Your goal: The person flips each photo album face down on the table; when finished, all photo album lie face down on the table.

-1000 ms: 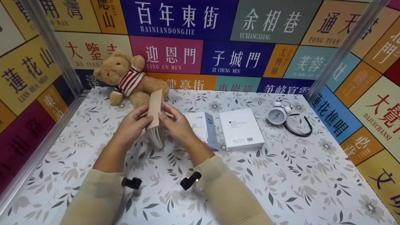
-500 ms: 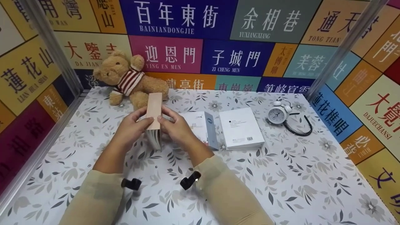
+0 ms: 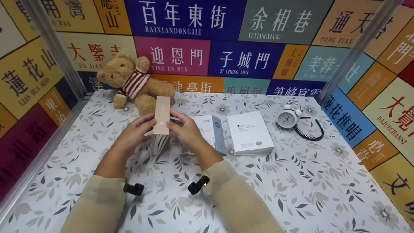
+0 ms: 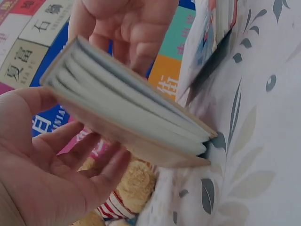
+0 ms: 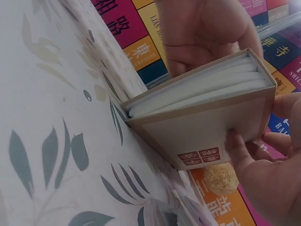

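A hardcover book (image 3: 162,113) with a plain beige spine stands upright, spine up, between both hands. Its page edges (image 4: 127,101) fan slightly apart in the left wrist view, and its lower edge is right at the tabletop. Spread fingers of my left hand (image 3: 132,137) lie along one cover, the thumb by the spine. On the other side, my right hand (image 3: 189,131) holds the book with thumb at the spine and a bent finger on the cover. That cover bears a red square seal (image 5: 200,157) in the right wrist view.
Right of the hands lie a white-and-blue book (image 3: 218,136), partly hidden by the right forearm, and a white book (image 3: 250,132). Farther right are a white alarm clock (image 3: 287,119) and a black headband (image 3: 309,137). A teddy bear (image 3: 137,81) sits against the back wall.
The book has turned so its spine faces straighter toward the head camera, and has shifted slightly right. The left hand's fingers have loosened from its cover.
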The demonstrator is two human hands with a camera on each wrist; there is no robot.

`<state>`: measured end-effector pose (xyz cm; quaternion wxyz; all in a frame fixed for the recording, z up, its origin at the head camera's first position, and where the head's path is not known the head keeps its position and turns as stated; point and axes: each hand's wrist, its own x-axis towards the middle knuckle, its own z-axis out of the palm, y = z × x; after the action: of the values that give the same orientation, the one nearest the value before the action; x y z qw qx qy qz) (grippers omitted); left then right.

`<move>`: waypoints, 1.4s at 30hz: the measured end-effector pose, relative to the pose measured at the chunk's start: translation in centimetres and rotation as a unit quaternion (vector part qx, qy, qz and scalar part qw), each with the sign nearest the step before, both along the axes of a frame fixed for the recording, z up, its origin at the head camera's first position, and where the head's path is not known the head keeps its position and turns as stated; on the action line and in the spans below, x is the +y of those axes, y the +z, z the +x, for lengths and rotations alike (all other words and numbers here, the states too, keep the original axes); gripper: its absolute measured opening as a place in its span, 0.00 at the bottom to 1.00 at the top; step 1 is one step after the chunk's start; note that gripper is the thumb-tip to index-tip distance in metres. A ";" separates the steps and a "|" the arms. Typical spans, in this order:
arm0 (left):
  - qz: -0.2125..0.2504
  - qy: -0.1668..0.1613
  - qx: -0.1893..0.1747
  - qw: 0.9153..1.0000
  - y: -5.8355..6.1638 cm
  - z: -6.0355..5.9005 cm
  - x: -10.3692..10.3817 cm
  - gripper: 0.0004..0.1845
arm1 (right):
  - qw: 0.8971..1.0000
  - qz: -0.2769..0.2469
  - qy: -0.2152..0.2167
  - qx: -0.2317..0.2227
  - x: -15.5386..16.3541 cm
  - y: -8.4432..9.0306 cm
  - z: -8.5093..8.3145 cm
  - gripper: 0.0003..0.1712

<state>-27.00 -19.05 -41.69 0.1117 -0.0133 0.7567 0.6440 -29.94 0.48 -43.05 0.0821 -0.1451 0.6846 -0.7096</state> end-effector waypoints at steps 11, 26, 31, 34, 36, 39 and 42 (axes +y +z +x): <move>-0.127 -0.067 -0.026 0.989 -1.6 -0.3 -2.3 0.42 | 0.996 0.078 -0.030 0.040 0.1 -1.5 -0.8 0.33; -0.310 -0.087 0.029 0.946 -2.4 -0.5 -3.8 0.43 | 0.935 0.335 0.063 0.096 0.0 -2.1 0.2 0.36; -0.364 -0.102 0.008 0.926 -1.9 -0.5 -3.3 0.44 | 0.930 0.340 0.092 0.102 0.1 -2.4 0.1 0.34; -0.384 -0.113 0.006 0.916 -1.7 -0.5 -3.0 0.44 | 0.922 0.354 0.100 0.119 0.0 -2.5 0.1 0.33; -0.393 -0.118 0.007 0.912 -1.6 -0.6 -3.0 0.44 | 0.914 0.371 0.097 0.134 0.0 -2.5 0.1 0.33; -0.392 -0.120 -0.002 0.912 -1.5 -0.6 -2.9 0.44 | 0.918 0.369 0.086 0.116 0.1 -2.5 0.2 0.34; -0.385 -0.118 -0.011 0.915 -1.5 -0.5 -2.7 0.45 | 0.941 0.322 0.072 0.076 0.4 -2.2 0.2 0.33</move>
<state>-27.51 -21.76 -43.21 0.1816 0.0266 0.9407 0.2852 -29.74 0.84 -45.26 0.1231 -0.2136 0.8683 -0.4304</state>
